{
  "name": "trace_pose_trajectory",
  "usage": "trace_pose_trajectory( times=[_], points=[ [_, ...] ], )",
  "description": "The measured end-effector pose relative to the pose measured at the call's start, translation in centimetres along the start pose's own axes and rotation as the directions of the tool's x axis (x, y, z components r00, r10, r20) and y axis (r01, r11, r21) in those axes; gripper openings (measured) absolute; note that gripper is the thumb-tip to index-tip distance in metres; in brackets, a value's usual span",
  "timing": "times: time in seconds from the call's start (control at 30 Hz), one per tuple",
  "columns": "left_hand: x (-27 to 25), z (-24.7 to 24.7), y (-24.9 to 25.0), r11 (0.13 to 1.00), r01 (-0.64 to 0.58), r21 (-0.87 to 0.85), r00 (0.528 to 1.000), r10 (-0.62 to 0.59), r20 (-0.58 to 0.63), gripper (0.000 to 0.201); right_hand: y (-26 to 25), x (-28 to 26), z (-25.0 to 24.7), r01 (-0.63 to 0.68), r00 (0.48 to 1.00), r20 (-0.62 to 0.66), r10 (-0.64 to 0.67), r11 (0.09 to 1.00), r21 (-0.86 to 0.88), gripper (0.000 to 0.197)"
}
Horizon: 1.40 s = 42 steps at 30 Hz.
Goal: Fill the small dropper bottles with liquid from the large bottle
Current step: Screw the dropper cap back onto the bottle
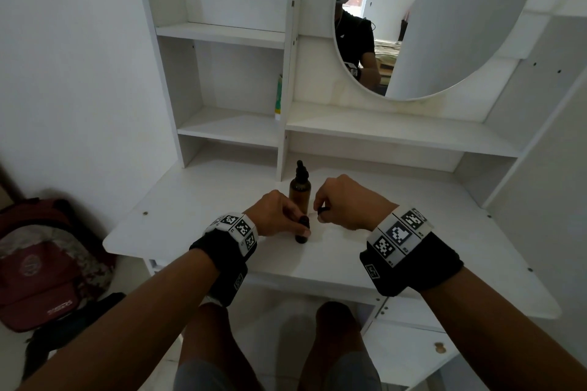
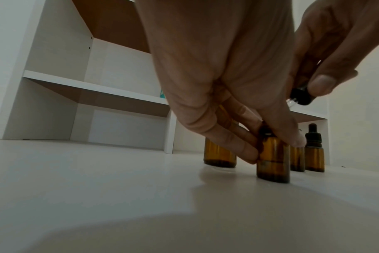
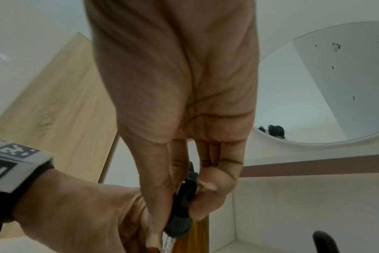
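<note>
A small amber dropper bottle (image 2: 273,164) stands on the white desk (image 1: 197,209), and my left hand (image 2: 275,149) grips it by the shoulder. In the head view the same small bottle (image 1: 301,233) shows under my left hand (image 1: 300,225). My right hand (image 1: 320,211) pinches a black dropper cap (image 3: 183,205) with a glass pipette (image 3: 169,243), held just above and right of that bottle. The cap (image 2: 301,96) is off the bottle. The large amber bottle (image 1: 299,192) stands capped right behind both hands. Two more small bottles (image 2: 314,155) stand to the right.
White shelves (image 1: 228,127) and a round mirror (image 1: 444,25) rise behind the desk. A green tube (image 1: 278,98) leans in the shelf. A red backpack (image 1: 44,263) lies on the floor at the left. The desk front edge runs close to my knees.
</note>
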State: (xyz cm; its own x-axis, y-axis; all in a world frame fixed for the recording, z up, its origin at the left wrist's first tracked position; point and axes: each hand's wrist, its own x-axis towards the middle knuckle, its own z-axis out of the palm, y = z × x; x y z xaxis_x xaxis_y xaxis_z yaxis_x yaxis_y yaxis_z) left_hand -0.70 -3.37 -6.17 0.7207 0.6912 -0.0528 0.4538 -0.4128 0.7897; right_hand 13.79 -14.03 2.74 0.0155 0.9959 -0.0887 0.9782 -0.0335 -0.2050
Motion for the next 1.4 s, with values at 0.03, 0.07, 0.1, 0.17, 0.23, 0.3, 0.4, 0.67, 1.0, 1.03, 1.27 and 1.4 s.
trace_pose_trajectory(
  times=[0.03,0.07,0.1,0.17,0.23,0.3,0.4,0.67,1.0,1.03,1.27,1.4],
  points=[
    [0.0,0.0,0.0,1.0,0.001,-0.004,1.0,-0.001,-0.002,0.019,-0.1,-0.1,-0.2,0.008,1.0,-0.003,-0.008,1.0,-0.005,0.022],
    [0.0,0.0,0.0,1.0,0.001,-0.008,1.0,-0.001,-0.003,0.018,-0.2,-0.2,-0.4,0.017,1.0,-0.001,-0.017,1.0,-0.01,0.022],
    [0.0,0.0,0.1,1.0,0.001,-0.015,1.0,-0.001,-0.003,0.017,-0.3,-0.3,-0.5,0.027,1.0,0.001,-0.027,1.0,-0.014,0.022],
    [-0.1,0.0,0.1,1.0,-0.006,-0.016,1.0,0.006,-0.002,0.016,-0.6,-0.5,-0.7,0.039,0.999,0.006,-0.038,0.999,-0.027,0.023],
    [-0.1,0.0,0.1,1.0,-0.014,-0.012,1.0,0.014,0.0,0.016,-0.9,-0.4,-0.8,0.048,0.999,0.002,-0.048,0.998,-0.036,0.023],
    [-0.1,0.0,0.1,1.0,-0.014,-0.01,1.0,0.014,-0.007,0.018,-1.2,-0.3,-0.8,0.06,0.998,0.01,-0.059,0.998,-0.037,0.023],
    [-0.1,0.0,0.1,1.0,0.002,0.003,1.0,-0.002,-0.009,0.021,-1.8,0.0,-0.6,0.068,0.997,0.036,-0.066,0.995,-0.07,0.022],
    [0.0,0.1,0.0,1.0,0.016,0.023,0.999,-0.016,-0.029,0.031,-2.6,1.2,0.4,0.09,0.996,0.038,-0.086,0.989,-0.117,0.021],
    [0.1,0.3,-0.1,0.999,0.033,0.02,0.999,-0.032,-0.042,0.023,-4.0,1.0,1.0,-0.032,0.997,0.057,0.05,0.961,-0.276,0.021],
    [0.1,0.3,-0.1,0.999,0.026,0.023,0.999,-0.025,-0.04,0.019,-4.1,1.0,0.8,-0.032,0.995,0.082,0.056,0.964,-0.265,0.021],
    [-0.1,0.3,0.4,0.999,0.014,0.032,0.999,-0.013,-0.037,0.02,-4.7,1.2,1.0,0.01,0.992,0.122,0.027,0.957,-0.29,0.021],
    [-0.1,0.3,0.5,0.999,0.035,0.036,0.999,-0.033,-0.036,0.02,-4.7,1.1,0.7,-0.042,0.99,0.112,0.081,0.949,-0.312,0.022]
  ],
)
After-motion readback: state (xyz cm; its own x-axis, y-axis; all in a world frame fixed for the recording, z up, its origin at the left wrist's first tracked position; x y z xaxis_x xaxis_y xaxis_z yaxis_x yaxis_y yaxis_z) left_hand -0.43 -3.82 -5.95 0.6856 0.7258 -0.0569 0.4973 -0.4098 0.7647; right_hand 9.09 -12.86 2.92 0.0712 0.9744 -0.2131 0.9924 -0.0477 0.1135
